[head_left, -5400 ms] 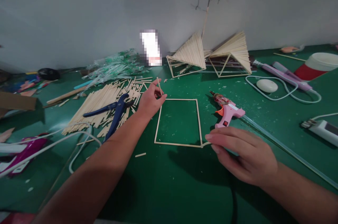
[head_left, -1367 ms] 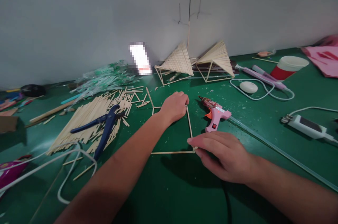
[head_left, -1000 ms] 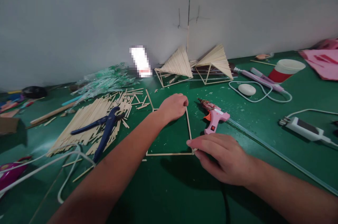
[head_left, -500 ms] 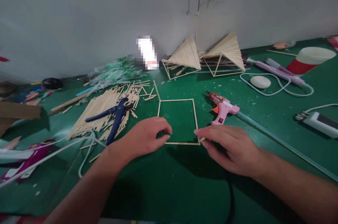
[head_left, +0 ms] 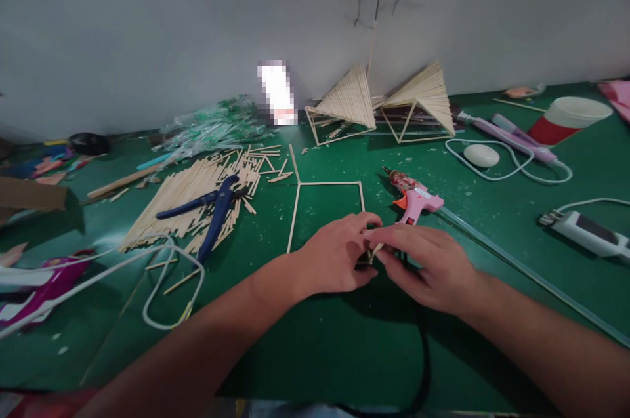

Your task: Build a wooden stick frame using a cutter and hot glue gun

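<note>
A square outline of thin wooden sticks (head_left: 329, 183) lies flat on the green table, with one stick jutting past its far left corner. At the near right corner my right hand (head_left: 428, 267) pinches a short wooden stick (head_left: 377, 250) between thumb and fingertips. My left hand (head_left: 339, 254) reaches over the outline to that same corner, its thumb and fingers curved but apart; whether they touch the sticks is hard to see. Both hands hide much of the near side. Just beyond my right hand lies a pink glue gun (head_left: 416, 200) with a clear glue stick in its back.
Blue cutters (head_left: 219, 214) rest on a pile of wooden sticks (head_left: 182, 201) at left. Two slatted stick structures (head_left: 347, 106) stand by the wall. A white cable (head_left: 147, 313), a purple tool (head_left: 46, 287), a red-and-white cup (head_left: 566, 119) and a white device (head_left: 590, 234) lie around.
My left hand has moved right, from the middle of the near side to the near right corner beside my right hand. My right hand keeps its pinch there. The view has shifted slightly.
</note>
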Demonstrator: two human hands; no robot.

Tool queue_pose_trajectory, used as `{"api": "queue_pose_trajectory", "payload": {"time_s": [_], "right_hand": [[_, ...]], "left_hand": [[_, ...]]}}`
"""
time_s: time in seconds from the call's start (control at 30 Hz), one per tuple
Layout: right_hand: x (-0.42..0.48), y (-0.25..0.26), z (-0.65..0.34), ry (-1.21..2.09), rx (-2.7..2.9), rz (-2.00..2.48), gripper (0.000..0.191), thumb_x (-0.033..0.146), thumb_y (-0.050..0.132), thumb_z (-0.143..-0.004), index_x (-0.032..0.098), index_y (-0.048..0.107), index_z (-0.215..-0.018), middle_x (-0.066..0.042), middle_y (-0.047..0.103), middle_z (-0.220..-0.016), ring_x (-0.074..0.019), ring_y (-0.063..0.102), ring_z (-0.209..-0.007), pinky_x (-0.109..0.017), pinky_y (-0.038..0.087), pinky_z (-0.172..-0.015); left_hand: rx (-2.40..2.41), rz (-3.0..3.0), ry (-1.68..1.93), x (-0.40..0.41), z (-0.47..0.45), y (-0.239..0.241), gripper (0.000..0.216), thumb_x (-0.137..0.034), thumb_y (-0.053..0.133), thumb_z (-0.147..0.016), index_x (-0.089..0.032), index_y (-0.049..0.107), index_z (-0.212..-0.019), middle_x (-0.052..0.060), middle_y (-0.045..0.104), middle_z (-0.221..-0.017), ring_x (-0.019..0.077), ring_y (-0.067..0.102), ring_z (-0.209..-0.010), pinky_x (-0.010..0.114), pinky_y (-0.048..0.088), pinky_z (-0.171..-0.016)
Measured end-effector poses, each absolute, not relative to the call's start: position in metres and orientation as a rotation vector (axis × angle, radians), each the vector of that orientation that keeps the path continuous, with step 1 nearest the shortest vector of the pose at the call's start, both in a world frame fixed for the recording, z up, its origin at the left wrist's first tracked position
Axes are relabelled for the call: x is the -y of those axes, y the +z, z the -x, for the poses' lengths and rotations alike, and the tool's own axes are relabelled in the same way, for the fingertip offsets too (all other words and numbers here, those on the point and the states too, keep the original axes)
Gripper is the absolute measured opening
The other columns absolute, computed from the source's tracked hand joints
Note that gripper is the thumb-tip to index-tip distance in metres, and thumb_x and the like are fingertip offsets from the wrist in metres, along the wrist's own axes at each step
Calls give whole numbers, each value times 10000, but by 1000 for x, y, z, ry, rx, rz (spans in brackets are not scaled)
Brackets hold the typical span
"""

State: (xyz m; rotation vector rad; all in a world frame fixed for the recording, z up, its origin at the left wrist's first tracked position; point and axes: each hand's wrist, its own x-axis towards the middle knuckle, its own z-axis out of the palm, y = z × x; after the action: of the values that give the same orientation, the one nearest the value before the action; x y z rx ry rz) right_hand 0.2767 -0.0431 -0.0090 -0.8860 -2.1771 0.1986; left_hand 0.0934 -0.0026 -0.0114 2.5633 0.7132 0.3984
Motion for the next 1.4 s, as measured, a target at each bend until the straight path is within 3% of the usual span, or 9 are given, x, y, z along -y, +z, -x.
{"api": "queue_pose_trajectory", "payload": {"time_s": [0.23, 0.6, 1.03, 1.13, 1.3, 1.4], "right_hand": [[43, -9, -280, 220, 2192, 858, 292, 102, 537, -851, 209, 530, -1122, -17, 710, -880, -142, 653, -706, -270, 506, -624], [42, -9, -280, 207, 2192, 842, 317, 88, 542, -845, 212, 520, -1136, -19, 713, -917, -140, 655, -751, -260, 501, -650], [42, -6, -281, 241, 2195, 863, 350, 88, 532, -846, 225, 518, -1168, -12, 718, -889, -141, 670, -729, -255, 513, -641], [42, -6, -281, 214, 2195, 880, 327, 91, 537, -845, 220, 531, -1145, -15, 722, -898, -137, 672, -731, -251, 516, -645], [43, -6, -282, 190, 2175, 880, 310, 95, 543, -844, 217, 539, -1128, -23, 729, -947, -135, 682, -786, -243, 529, -693], [44, -7, -283, 217, 2185, 886, 348, 92, 541, -841, 243, 527, -1155, -14, 729, -950, -140, 684, -781, -250, 535, -680]], "left_hand": [[-538, -2707, 310, -7, -84, -15, 110, -222, 552, -823, -165, 598, -905, 62, 617, -1037, 192, 546, -930, 336, 458, -845], [-455, -2888, 461, -2, -83, -23, 141, -220, 466, -879, -134, 570, -922, 86, 631, -948, 200, 553, -871, 325, 489, -785], [-468, -2695, 329, -2, -74, -15, 248, -261, 580, -822, -147, 586, -1042, 94, 604, -1135, 207, 533, -1047, 322, 451, -926], [-578, -2716, 275, 2, -73, -12, 278, -288, 580, -821, -149, 580, -1061, 88, 601, -1099, 219, 541, -995, 347, 466, -864], [-747, -2798, 141, 6, -71, -7, 168, -305, 521, -863, -178, 622, -907, 50, 610, -892, 213, 552, -812, 364, 462, -711], [-736, -2834, 124, 9, -71, -7, 185, -288, 477, -895, -180, 627, -907, 46, 628, -920, 209, 564, -821, 359, 464, -713]]}}
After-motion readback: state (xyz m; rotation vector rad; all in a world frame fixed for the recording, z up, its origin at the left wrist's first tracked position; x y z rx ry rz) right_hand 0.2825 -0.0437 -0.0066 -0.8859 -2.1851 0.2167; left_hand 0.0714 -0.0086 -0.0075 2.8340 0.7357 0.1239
